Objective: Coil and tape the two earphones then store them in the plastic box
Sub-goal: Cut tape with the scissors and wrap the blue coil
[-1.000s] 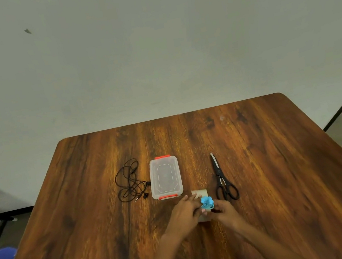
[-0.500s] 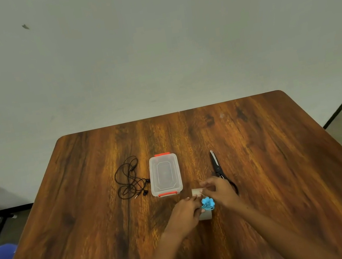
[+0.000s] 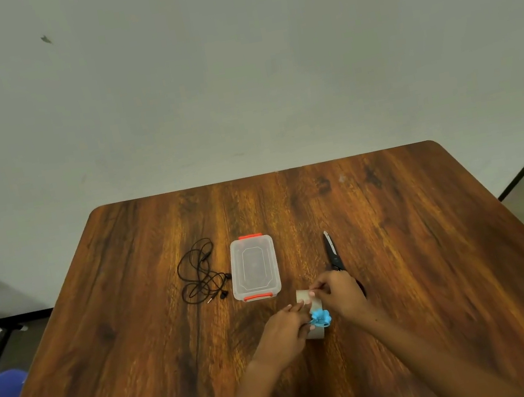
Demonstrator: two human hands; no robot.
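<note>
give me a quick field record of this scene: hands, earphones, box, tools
left hand: holds blue earphone coil over the tape roll
right hand: pinches at the roll's far edge
black earphone: loose and uncoiled, left of the box
box: lid on, red latches, nothing seen inside
scissors: right of the box, handles hidden by right hand
table: wood, holds it all
</note>
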